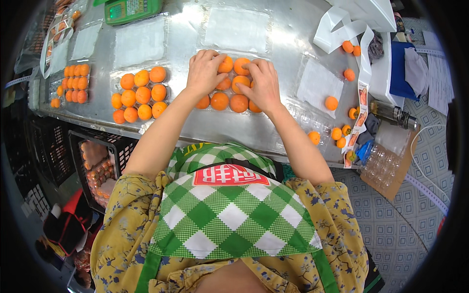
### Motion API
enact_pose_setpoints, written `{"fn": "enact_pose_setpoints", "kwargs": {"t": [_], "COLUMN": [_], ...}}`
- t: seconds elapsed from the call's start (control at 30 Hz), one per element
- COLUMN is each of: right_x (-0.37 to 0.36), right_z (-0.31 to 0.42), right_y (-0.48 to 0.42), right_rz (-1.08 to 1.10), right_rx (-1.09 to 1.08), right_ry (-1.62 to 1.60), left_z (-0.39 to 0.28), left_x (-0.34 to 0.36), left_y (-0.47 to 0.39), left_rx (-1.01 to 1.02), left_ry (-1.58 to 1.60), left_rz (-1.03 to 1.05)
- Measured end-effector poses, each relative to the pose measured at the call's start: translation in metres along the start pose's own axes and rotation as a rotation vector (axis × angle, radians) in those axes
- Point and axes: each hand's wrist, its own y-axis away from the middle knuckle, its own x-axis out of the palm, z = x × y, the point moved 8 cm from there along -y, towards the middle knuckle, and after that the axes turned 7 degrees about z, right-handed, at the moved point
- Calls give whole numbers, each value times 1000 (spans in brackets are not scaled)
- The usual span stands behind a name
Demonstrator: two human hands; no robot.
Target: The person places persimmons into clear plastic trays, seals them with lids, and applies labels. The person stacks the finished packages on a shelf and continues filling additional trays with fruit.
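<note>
In front of me a clear plastic clamshell tray [230, 111] holds several orange persimmons [220, 101] in rows. My left hand [206, 73] reaches over its left side, thumb and index finger against an upper persimmon [225, 65]. On the right side, my right hand [265, 85] has its fingertips on another upper persimmon [241, 66] and its thumb on the persimmon below [240, 84]. Whether either hand grips a fruit is unclear. The palms hide part of the tray. Its lid [236, 29], with a white pad, lies folded back beyond the hands.
To the left lie an open filled tray [143, 94] and a smaller-looking filled tray [77, 83]. A green scale [133, 10] stands at the back. Rightward are an open tray [318, 86], loose persimmons [336, 133] and a label strip [362, 97]. Black crates [121, 146] stand below the steel table [183, 73].
</note>
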Motion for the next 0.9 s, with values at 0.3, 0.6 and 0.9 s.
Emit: {"fn": "enact_pose_setpoints", "kwargs": {"t": [0.3,0.6,0.9], "right_x": [1,-11,-24], "right_z": [-2,-30,-30], "right_y": [14,21,19], "right_rz": [34,-47,-85], "right_rx": [16,115,99], "right_ry": [9,-132,-78], "left_z": [2,40,35], "left_x": [7,-20,-11], "left_y": [-14,-14,-9], "left_rx": [1,-297,-282], "left_ry": [-28,915,763], "left_rz": [97,88,142]}}
